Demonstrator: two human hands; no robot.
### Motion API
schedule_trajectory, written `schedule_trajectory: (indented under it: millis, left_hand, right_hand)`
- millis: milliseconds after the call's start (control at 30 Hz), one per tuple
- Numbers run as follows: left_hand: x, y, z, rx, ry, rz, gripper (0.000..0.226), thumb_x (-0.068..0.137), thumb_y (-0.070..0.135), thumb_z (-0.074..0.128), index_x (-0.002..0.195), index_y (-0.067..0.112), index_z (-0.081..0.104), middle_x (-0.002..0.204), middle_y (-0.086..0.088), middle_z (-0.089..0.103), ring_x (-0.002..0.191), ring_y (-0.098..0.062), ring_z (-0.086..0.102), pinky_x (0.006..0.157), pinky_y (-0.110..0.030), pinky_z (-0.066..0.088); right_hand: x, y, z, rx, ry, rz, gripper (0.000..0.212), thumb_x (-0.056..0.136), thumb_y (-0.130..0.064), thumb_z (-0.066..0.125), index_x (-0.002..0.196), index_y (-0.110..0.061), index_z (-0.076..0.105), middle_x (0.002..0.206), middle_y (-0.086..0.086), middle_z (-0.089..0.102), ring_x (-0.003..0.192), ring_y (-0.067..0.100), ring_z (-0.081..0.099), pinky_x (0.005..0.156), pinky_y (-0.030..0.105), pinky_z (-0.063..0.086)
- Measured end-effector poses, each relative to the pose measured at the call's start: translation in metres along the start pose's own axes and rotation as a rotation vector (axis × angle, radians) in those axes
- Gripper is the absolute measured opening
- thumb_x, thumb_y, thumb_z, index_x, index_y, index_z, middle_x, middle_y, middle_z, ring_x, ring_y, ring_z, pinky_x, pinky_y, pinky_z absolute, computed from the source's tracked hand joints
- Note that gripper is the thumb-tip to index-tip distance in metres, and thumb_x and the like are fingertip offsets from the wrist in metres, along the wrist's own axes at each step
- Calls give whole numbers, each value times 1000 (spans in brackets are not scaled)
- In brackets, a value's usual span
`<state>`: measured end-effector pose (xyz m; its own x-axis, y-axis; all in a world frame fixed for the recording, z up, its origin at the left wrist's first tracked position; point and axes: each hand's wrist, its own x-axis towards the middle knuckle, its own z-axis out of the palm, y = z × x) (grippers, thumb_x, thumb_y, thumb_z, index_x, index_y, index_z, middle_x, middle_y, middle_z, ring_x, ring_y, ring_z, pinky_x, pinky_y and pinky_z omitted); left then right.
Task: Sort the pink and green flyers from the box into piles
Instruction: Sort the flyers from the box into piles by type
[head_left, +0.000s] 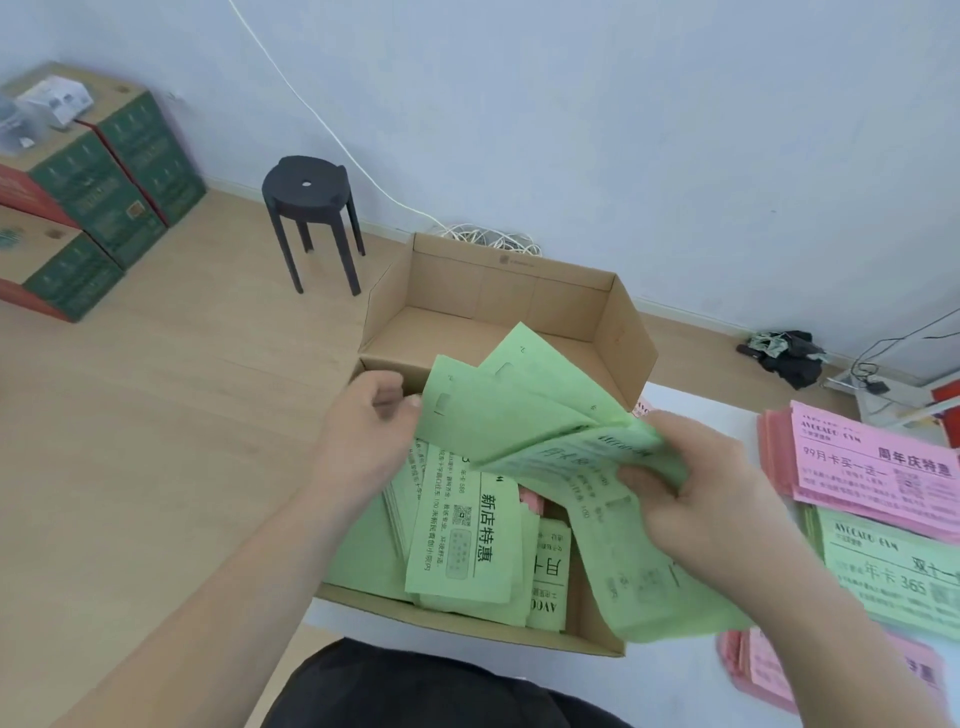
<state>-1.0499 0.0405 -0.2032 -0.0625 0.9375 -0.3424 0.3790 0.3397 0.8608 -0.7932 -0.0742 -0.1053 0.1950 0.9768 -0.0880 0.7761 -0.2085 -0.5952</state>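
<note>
An open cardboard box (519, 291) stands on the floor in front of me, its near half filled with green flyers (462, 540); a sliver of pink flyers (530, 501) shows among them. Above the box I hold a fanned bunch of green flyers (519, 410). My left hand (363, 436) pinches its left edge. My right hand (691, 483) grips its right end, fingers curled round the sheets. To the right lie a pink pile (872, 467), a green pile (893, 577) and a second pink pile (831, 670).
A black stool (311, 218) stands behind the box to the left, and a white cable coil (488, 239) lies by the wall. Green and red cartons (88, 202) are stacked at far left. Dark cloth (789, 353) and wires lie at the right wall.
</note>
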Motion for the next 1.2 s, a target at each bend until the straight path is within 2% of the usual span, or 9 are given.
schedule_trajectory:
  millis: [133, 267, 367, 467, 567, 733, 933, 1100, 1200]
  left_hand:
    - [20, -3, 21, 168, -71, -6, 41, 82, 35, 86, 109, 22, 58, 105, 7, 68, 96, -12, 66, 88, -36, 55]
    - [17, -7, 21, 205, -60, 82, 21, 84, 24, 82, 99, 26, 66, 89, 11, 72, 81, -12, 68, 79, -39, 57]
    - [13, -7, 11, 370, -25, 250, 9, 90, 26, 76, 86, 30, 69, 89, 10, 67, 89, -20, 62, 80, -39, 50]
    - [1, -3, -2, 323, 43, 430, 18, 88, 18, 80, 81, 32, 72, 96, 17, 66, 92, -8, 58, 79, -23, 41]
    - [-19, -7, -17, 179, -106, 560, 26, 81, -6, 80, 78, 20, 79, 103, 16, 72, 85, -5, 65, 69, -8, 41]
    - [-40, -40, -35, 279, -207, 710, 36, 74, -16, 82, 71, 19, 75, 117, 15, 73, 111, -8, 69, 92, -22, 52]
    - [-49, -47, -38, 259, -150, 697, 39, 71, -17, 84, 86, 19, 76, 122, 13, 70, 116, -1, 65, 94, -18, 52]
    - [-46, -41, -41, 145, -145, 624, 46, 73, -9, 84, 107, 20, 71, 138, 8, 61, 126, -15, 64, 97, -40, 59]
    - [-42, -42, -44, 271, -175, 698, 43, 72, -3, 87, 107, 17, 73, 155, -4, 48, 138, -22, 55, 99, -44, 56]
  right_hand:
    - [10, 5, -27, 74, -48, 185, 30, 94, -14, 69, 108, -39, 64, 88, -25, 70, 73, -2, 65, 59, 20, 49]
    - [12, 17, -33, 26, -44, 263, 36, 95, -12, 64, 113, -43, 58, 96, -24, 70, 71, 6, 68, 59, 30, 56]
    - [10, 26, -34, 23, 0, 307, 35, 95, -11, 63, 112, -41, 58, 95, -23, 68, 75, 8, 66, 61, 30, 52]
    - [8, 32, -33, 48, 33, 323, 30, 95, -11, 64, 113, -35, 60, 95, -20, 68, 78, 8, 65, 60, 27, 48]
    - [5, 31, -29, 40, 28, 319, 25, 96, -12, 63, 108, -33, 58, 92, -21, 66, 77, 5, 62, 58, 26, 44]
    - [2, 30, -18, 18, -5, 314, 20, 97, -15, 62, 108, -31, 58, 95, -24, 65, 79, 8, 64, 63, 31, 50]
    - [-1, 29, -3, 20, -10, 292, 24, 96, -14, 62, 104, -36, 56, 94, -21, 67, 81, 7, 63, 63, 32, 49]
    - [2, 26, -2, 32, -5, 280, 24, 96, -14, 62, 104, -36, 56, 94, -21, 67, 81, 9, 64, 64, 33, 50]
    - [3, 25, 1, 30, -22, 281, 29, 96, -15, 63, 114, -37, 58, 98, -22, 67, 88, 7, 64, 65, 29, 47]
